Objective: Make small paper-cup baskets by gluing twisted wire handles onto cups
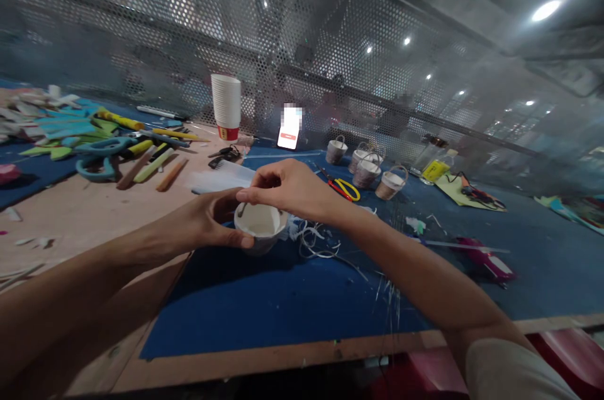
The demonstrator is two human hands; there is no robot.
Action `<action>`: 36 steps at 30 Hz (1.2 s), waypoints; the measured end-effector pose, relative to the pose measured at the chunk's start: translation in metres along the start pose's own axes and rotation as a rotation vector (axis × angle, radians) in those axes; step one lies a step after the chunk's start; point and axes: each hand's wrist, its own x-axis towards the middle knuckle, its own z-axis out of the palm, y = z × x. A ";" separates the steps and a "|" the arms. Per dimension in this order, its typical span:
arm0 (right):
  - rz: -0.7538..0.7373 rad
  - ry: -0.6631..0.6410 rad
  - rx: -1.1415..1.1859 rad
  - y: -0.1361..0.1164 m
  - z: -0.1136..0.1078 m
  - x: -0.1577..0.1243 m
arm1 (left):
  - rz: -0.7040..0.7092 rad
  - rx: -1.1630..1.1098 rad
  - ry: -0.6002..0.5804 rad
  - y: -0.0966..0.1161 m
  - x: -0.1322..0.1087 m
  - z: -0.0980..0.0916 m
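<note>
My left hand [210, 221] is wrapped around the side of a small white cup [260, 221], thumb on the near wall. The cup is tilted so that its opening faces me, and its inside looks bare. Above the rim, my right hand [278, 185] is closed in a pinch at the cup's left edge. A short thin dark strand, like the end of a handle, runs from the rim up to these fingertips; the rest is hidden by the fingers. Loose white cord [321, 243] lies curled on the blue mat [245, 315] just right of the cup.
Small handled buckets [391, 184] stand behind, near pliers [346, 189] with red and yellow grips. A stack of paper cups [226, 104] and a lit phone [289, 129] are at the back. Blue scissors [97, 161] and glue sticks [153, 164] lie left; a magenta tool [486, 258] lies right.
</note>
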 end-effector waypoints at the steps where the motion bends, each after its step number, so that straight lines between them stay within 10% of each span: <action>1: -0.002 0.006 -0.005 0.000 0.000 0.000 | 0.001 0.002 -0.005 0.000 0.000 0.000; 36: -0.127 0.187 -0.024 0.012 0.004 -0.020 | 0.043 -0.017 0.029 -0.008 0.004 -0.003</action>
